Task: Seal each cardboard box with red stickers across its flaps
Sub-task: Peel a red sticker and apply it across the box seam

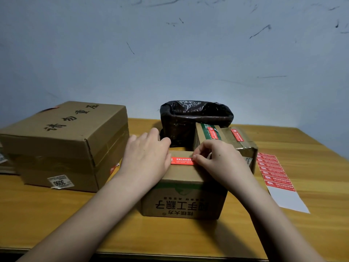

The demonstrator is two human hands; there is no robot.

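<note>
A small cardboard box (182, 201) with green and black print stands in the middle of the table. A red sticker (182, 160) lies across its top. My left hand (146, 157) rests flat on the box top over the sticker's left end. My right hand (217, 159) has its fingers curled and pinches the sticker's right end. A sheet of red stickers (274, 171) on white backing lies to the right. Behind, a small box (226, 140) carries two red stickers.
A large brown box (64, 146) with black writing sits at the left on the wooden table (56, 214). A bin lined with a black bag (194, 118) stands at the back, against the blue wall. The table's front edge runs close below.
</note>
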